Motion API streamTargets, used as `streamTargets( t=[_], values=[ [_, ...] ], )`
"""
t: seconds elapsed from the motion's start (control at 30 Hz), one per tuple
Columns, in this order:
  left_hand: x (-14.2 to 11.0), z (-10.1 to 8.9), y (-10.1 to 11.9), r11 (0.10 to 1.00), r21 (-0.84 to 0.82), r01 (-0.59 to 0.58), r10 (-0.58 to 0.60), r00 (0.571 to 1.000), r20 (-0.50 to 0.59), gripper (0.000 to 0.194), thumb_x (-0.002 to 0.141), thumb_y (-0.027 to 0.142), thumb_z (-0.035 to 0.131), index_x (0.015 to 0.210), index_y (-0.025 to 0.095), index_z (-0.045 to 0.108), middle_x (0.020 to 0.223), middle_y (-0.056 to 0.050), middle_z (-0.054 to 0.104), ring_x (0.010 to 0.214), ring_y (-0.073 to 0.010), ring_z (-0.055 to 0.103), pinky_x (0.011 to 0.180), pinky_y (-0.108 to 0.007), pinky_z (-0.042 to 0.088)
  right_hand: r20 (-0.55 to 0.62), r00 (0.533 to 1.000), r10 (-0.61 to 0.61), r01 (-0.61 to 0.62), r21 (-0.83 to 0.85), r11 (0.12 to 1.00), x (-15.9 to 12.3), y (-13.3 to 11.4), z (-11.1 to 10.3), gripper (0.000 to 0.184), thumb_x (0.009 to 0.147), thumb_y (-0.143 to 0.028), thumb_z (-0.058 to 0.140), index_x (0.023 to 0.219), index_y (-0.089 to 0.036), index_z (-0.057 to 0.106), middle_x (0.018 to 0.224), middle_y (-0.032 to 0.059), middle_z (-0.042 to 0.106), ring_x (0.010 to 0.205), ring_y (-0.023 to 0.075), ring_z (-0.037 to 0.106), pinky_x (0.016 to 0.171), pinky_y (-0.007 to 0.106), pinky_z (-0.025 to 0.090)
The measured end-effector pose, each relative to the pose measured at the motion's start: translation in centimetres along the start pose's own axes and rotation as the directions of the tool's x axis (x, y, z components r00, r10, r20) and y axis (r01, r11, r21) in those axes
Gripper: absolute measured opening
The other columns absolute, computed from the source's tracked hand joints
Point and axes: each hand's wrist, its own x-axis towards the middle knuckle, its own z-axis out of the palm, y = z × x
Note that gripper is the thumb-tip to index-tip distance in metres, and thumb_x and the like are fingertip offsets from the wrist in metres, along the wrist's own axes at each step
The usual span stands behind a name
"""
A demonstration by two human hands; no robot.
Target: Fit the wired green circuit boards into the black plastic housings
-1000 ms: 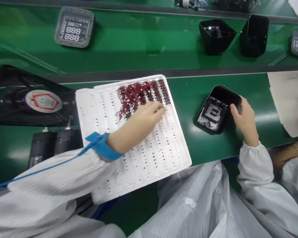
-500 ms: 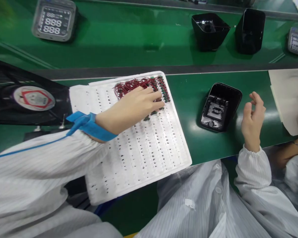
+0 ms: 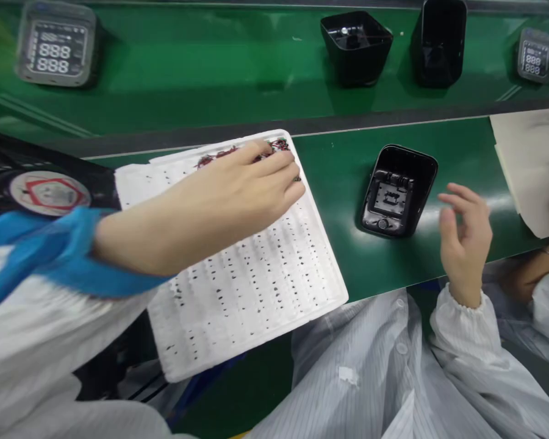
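My left hand (image 3: 242, 189), with a blue strap (image 3: 73, 253) around its wrist, reaches over a white foam tray (image 3: 256, 299) punched with rows of small holes. Its fingers curl close together and down into a cluster of small parts with red and black wires (image 3: 281, 144) at the tray's far end. The fingertips are hidden, so whatever they grip does not show. To the right of the black plastic shell (image 3: 416, 177), my right hand (image 3: 469, 238) hovers with fingers apart and nothing in it. The shell lies hollow side up on the green table, apart from both hands.
Beyond the table edge, a green strip carries two display units (image 3: 57, 46) (image 3: 535, 56) and two black housings (image 3: 359, 55) (image 3: 440, 46). A black object with a red-and-white label (image 3: 50, 192) stands left. Cardboard (image 3: 528, 177) and another person's arm (image 3: 537, 262) are at right.
The view has shifted, sliding most things left in the picture. My left hand has moved farther over the wired parts, covering more of them. My right hand sits slightly lower, its fingers more spread.
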Motion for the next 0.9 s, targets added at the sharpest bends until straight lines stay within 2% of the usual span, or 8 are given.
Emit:
streamTargets(
  t=[0.07, 0.13, 0.2, 0.27, 0.4, 0.57, 0.77, 0.9],
  values=[
    [-0.3, -0.8, 2.5, 0.987, 0.001, -0.161, 0.161, 0.987, -0.024, 0.043, 0.093, 0.008, 0.032, 0.089, 0.027, 0.070, 0.086, -0.005, 0.066, 0.090, -0.0235, 0.063, 0.087, -0.045, 0.049, 0.141, 0.988, -0.069, 0.045, 0.167, 0.985, -0.6, -2.2, -0.1, 0.030, 0.104, -0.042, 0.049, 0.122, -0.029, 0.067, 0.130, 0.0085, 0.068, 0.124, 0.0281, 0.062, 0.105, 0.050, 0.050],
    [-0.4, -0.8, 5.3, 0.933, -0.027, -0.358, 0.353, 0.929, -0.113, 0.035, 0.093, 0.007, 0.041, 0.085, 0.027, 0.068, 0.081, -0.002, 0.066, 0.079, -0.0200, 0.060, 0.082, -0.040, 0.049, 0.331, 0.925, -0.185, 0.047, 0.384, 0.922, -1.1, -3.9, 0.0, 0.033, 0.102, -0.044, 0.054, 0.129, -0.029, 0.066, 0.123, 0.0069, 0.072, 0.111, 0.0239, 0.069, 0.094, 0.041, 0.058],
    [-0.1, -0.4, 7.6, 0.883, -0.031, -0.468, 0.452, 0.867, -0.209, 0.028, 0.092, 0.007, 0.051, 0.083, 0.027, 0.067, 0.074, 0.000, 0.064, 0.072, -0.0178, 0.056, 0.077, -0.035, 0.047, 0.455, 0.844, -0.284, -0.015, 0.549, 0.836, -1.6, -4.6, 0.3, 0.031, 0.099, -0.042, 0.061, 0.127, -0.030, 0.068, 0.110, 0.0033, 0.076, 0.092, 0.0189, 0.073, 0.082, 0.033, 0.061],
    [0.6, 0.2, 8.7, 0.868, -0.003, -0.497, 0.481, 0.841, -0.249, 0.027, 0.093, 0.007, 0.052, 0.080, 0.026, 0.065, 0.069, 0.002, 0.060, 0.066, -0.0167, 0.052, 0.072, -0.033, 0.043, 0.505, 0.812, -0.292, -0.122, 0.637, 0.762, -1.9, -4.6, 0.6, 0.021, 0.096, -0.037, 0.067, 0.114, -0.029, 0.074, 0.092, -0.0005, 0.078, 0.076, 0.0151, 0.073, 0.071, 0.027, 0.061],
    [2.6, 1.3, 8.2, 0.877, 0.007, -0.480, 0.467, 0.850, -0.245, 0.031, 0.096, 0.003, 0.046, 0.080, 0.023, 0.062, 0.070, 0.001, 0.060, 0.063, -0.0153, 0.049, 0.069, -0.033, 0.037, 0.564, 0.821, -0.093, -0.372, 0.651, 0.662, -2.4, -3.9, 1.0, 0.013, 0.089, -0.033, 0.076, 0.099, -0.025, 0.076, 0.076, -0.0024, 0.075, 0.062, 0.0134, 0.070, 0.060, 0.024, 0.058],
    [4.5, 2.4, 7.4, 0.862, -0.011, -0.507, 0.472, 0.811, -0.347, 0.023, 0.099, 0.005, 0.046, 0.090, 0.021, 0.059, 0.081, 0.001, 0.066, 0.071, -0.0136, 0.053, 0.077, -0.032, 0.035, 0.561, 0.828, 0.007, -0.420, 0.611, 0.671, -2.3, -3.8, 1.7, 0.020, 0.086, -0.041, 0.077, 0.086, -0.022, 0.073, 0.080, 0.0008, 0.074, 0.071, 0.0144, 0.068, 0.064, 0.025, 0.057],
    [4.1, 3.4, 7.3, 0.913, -0.053, -0.405, 0.287, 0.728, -0.623, 0.009, 0.099, 0.014, 0.057, 0.098, 0.023, 0.057, 0.101, -0.001, 0.069, 0.098, -0.0170, 0.060, 0.088, -0.034, 0.039, 0.569, 0.818, 0.090, -0.550, 0.725, 0.414, -1.6, -2.8, 1.1, 0.019, 0.084, -0.035, 0.081, 0.082, -0.022, 0.067, 0.086, -0.0001, 0.074, 0.052, 0.0078, 0.059, 0.049, 0.022, 0.051],
    [3.3, 5.1, 7.8, 0.908, -0.249, -0.338, 0.173, 0.842, -0.511, 0.020, 0.107, 0.033, 0.046, 0.100, 0.017, 0.056, 0.087, -0.003, 0.066, 0.079, -0.0172, 0.061, 0.072, -0.031, 0.043, 0.488, 0.858, 0.163, -0.512, 0.779, 0.363, -1.0, -2.5, 1.5, 0.013, 0.085, -0.031, 0.081, 0.092, -0.025, 0.072, 0.081, -0.0009, 0.074, 0.054, 0.0088, 0.061, 0.053, 0.023, 0.052]
  ],
)
